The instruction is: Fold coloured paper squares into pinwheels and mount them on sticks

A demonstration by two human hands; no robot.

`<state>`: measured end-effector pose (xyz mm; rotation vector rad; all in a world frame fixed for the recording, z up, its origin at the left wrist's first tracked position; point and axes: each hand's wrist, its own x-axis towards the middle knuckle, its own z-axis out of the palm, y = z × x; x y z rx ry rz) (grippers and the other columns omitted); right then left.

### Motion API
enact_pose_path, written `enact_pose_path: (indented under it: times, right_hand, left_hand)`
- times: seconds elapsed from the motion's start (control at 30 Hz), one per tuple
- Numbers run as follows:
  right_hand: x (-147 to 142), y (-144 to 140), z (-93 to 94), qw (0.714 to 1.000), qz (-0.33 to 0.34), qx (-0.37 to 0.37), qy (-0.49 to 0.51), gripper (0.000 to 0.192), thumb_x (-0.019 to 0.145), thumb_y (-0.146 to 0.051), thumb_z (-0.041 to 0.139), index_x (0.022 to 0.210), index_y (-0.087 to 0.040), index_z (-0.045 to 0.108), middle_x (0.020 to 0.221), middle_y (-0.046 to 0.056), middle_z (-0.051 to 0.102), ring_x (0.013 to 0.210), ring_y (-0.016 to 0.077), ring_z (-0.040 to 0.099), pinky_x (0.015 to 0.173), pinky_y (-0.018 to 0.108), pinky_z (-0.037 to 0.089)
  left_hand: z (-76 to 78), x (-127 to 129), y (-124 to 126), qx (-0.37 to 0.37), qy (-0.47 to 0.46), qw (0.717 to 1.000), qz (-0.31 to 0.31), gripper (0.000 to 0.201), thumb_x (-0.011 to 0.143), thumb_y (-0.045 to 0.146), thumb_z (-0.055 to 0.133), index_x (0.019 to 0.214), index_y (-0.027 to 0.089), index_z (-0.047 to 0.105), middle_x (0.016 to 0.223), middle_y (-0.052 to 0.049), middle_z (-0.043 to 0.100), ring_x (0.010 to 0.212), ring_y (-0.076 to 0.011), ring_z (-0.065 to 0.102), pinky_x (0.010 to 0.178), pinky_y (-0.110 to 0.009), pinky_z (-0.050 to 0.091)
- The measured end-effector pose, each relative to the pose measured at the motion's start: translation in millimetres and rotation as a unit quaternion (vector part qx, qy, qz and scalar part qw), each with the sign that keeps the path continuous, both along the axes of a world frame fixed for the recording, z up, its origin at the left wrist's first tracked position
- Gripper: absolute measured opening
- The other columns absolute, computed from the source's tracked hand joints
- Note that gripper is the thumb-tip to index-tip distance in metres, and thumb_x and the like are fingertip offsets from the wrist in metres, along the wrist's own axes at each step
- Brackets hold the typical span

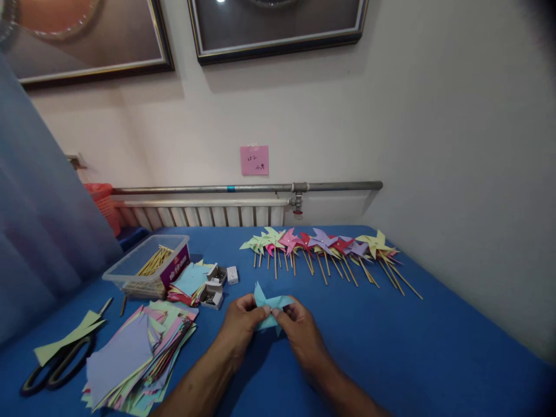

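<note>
Seen from above, a person's two bare hands meet over a blue surface [391,347]. The left hand [240,324] and right hand [299,327] both have fingertips closed in a pinch on a light blue paper pinwheel head [271,304], held just above the surface, with its folded points gathered toward the middle. To the left lie a loose stack of coloured paper squares [139,353], black scissors [54,368], a clear tub of wooden sticks [150,263] and small boxes of pins [215,284]. Further back, a row of finished pinwheels on sticks [321,249] lies along the wall side. If either pinch loosens, the folded points would likely spring open; pressing too hard could crease or tear the thin paper.
</note>
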<state>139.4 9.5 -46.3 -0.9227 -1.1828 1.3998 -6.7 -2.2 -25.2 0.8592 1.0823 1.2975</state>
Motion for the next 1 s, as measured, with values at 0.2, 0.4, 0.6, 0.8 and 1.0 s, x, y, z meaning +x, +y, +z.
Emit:
enact_pose_path:
  times: [0.2, 0.4, 0.6, 0.8, 1.0]
  right_hand:
    - [-2.0, 4.3, -5.8, 1.000, 0.000, 0.004, -0.007, 0.034, 0.073, -0.052, 0.086, 0.081, -0.023, 0.071, 0.069, -0.002, 0.066, 0.063, 0.0165, 0.056, 0.061, 0.027, 0.044]
    - [-2.1, 7.3, -10.6, 1.000, -0.008, -0.018, -0.006, 0.037, 0.068, -0.053, 0.088, 0.076, -0.023, 0.069, 0.066, -0.002, 0.068, 0.060, 0.0169, 0.057, 0.059, 0.027, 0.044]
    - [-2.8, 7.0, -6.6, 0.999, -0.015, -0.051, 0.006, 0.031, 0.063, -0.043, 0.090, 0.078, -0.023, 0.071, 0.070, 0.000, 0.073, 0.067, 0.0206, 0.066, 0.063, 0.029, 0.050]
    - [0.1, 5.6, -1.1, 0.998, -0.031, -0.060, 0.006, 0.036, 0.064, -0.048, 0.091, 0.080, -0.023, 0.073, 0.071, 0.001, 0.074, 0.066, 0.0211, 0.067, 0.064, 0.030, 0.050]
    - [0.1, -1.3, 2.3, 0.995, -0.012, -0.078, 0.053, 0.035, 0.076, -0.052, 0.087, 0.083, -0.021, 0.073, 0.069, -0.001, 0.073, 0.062, 0.0180, 0.063, 0.063, 0.029, 0.047]
  left_hand:
    - [-5.7, -1.0, 4.9, 0.007, 0.000, 1.000, -0.010, 0.041, 0.052, 0.034, 0.098, 0.081, 0.011, 0.083, 0.072, -0.007, 0.078, 0.060, -0.0144, 0.061, 0.063, -0.026, 0.044]
    - [-3.7, -0.3, 6.8, 0.014, 0.020, 1.000, -0.018, 0.039, 0.050, 0.034, 0.098, 0.077, 0.011, 0.082, 0.067, -0.006, 0.077, 0.058, -0.0140, 0.060, 0.061, -0.025, 0.044]
    - [9.2, 0.4, 2.9, 0.034, 0.061, 0.997, -0.030, 0.038, 0.052, 0.037, 0.098, 0.076, 0.013, 0.082, 0.072, -0.006, 0.079, 0.063, -0.0167, 0.064, 0.065, -0.027, 0.049]
    - [11.1, -1.2, 3.8, 0.022, 0.061, 0.998, -0.024, 0.038, 0.050, 0.036, 0.098, 0.075, 0.013, 0.081, 0.068, -0.004, 0.077, 0.060, -0.0154, 0.062, 0.063, -0.026, 0.047]
    - [7.5, -2.5, 4.3, -0.004, 0.024, 1.000, -0.006, 0.034, 0.052, 0.031, 0.095, 0.078, 0.012, 0.082, 0.068, -0.005, 0.077, 0.058, -0.0143, 0.062, 0.062, -0.025, 0.047]
